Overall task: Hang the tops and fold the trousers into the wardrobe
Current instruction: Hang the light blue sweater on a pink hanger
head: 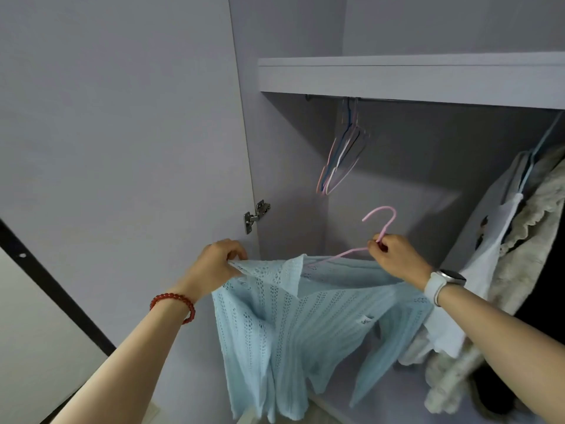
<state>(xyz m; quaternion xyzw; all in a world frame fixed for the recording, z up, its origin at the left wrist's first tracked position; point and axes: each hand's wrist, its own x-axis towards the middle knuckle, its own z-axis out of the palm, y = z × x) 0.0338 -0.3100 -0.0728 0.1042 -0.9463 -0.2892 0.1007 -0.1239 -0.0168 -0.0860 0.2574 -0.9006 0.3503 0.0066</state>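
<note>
A light blue knitted top (293,325) hangs in front of the open wardrobe, draped over a pink hanger (382,223) whose hook points up. My left hand (214,266) pinches the top's left shoulder edge. My right hand (394,255) grips the pink hanger at the base of its hook. The hanger's arm runs inside the neck of the top and is mostly hidden by the fabric. The hook is well below the wardrobe rail (397,100).
Several empty hangers (342,154) hang from the rail under the grey shelf (412,78). White and cream garments (504,255) hang at the right. The open wardrobe door (122,133) stands on the left with its hinge (256,214).
</note>
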